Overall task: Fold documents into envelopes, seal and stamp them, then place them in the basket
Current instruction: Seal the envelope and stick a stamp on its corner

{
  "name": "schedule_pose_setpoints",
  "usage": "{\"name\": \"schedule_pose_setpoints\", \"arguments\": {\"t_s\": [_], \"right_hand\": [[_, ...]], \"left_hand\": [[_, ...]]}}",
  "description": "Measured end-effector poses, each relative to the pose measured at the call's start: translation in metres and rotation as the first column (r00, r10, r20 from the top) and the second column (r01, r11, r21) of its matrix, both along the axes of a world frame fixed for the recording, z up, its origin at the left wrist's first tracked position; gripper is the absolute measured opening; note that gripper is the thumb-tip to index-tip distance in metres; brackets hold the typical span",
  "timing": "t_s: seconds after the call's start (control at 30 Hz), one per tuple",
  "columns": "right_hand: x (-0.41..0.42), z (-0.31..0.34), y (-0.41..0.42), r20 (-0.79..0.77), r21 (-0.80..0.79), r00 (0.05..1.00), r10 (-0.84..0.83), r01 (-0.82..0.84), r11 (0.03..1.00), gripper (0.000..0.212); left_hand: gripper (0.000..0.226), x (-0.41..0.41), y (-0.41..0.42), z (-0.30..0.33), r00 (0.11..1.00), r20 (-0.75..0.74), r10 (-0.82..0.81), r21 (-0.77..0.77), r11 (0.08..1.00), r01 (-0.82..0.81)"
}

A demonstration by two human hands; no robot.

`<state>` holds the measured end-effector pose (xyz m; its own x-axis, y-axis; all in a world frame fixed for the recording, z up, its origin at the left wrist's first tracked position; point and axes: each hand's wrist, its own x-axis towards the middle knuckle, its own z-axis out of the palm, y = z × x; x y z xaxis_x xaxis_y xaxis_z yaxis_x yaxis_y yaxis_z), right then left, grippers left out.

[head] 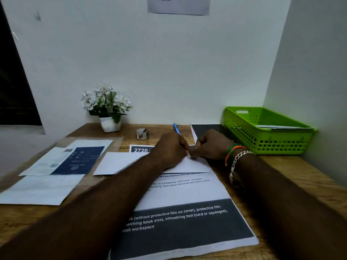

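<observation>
A white envelope [120,163] lies flat across the printed instruction sheet [187,192] in the middle of the wooden desk [293,173]. My left hand [170,150] grips a blue pen [176,128] with its tip down at the envelope's far right part. My right hand [210,145], with curled fingers, presses on the envelope's right end beside the pen hand; whether it pinches anything is hidden. A green basket [266,141] stands at the back right with flat white envelopes [281,127] in it. A small tape roll [142,133] sits behind the envelope.
A potted white flower [108,107] stands at the back left by the wall. Several papers, one dark blue [78,160], lie on the left of the desk. A black book [206,129] lies between my right hand and the basket. The wall closes the back and right.
</observation>
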<state>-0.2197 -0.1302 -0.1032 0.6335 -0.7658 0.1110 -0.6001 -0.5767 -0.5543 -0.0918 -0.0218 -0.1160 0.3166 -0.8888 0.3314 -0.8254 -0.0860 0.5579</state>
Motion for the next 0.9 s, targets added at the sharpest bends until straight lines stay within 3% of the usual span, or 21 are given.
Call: {"name": "schedule_pose_setpoints", "arguments": {"t_s": [0.57, 0.9], "right_hand": [[-0.011, 0.005, -0.005, 0.033, 0.075, 0.999, -0.004, 0.002, 0.997, 0.026], [-0.011, 0.006, -0.003, 0.041, 0.116, 0.999, 0.021, -0.026, 0.993, 0.016]], "left_hand": [[0.014, 0.002, -0.001, -0.001, 0.999, 0.034, -0.034, -0.018, 0.999, 0.035], [0.014, 0.003, -0.001, -0.001, 0.999, 0.023, -0.034, -0.016, 0.999, 0.034]]}}
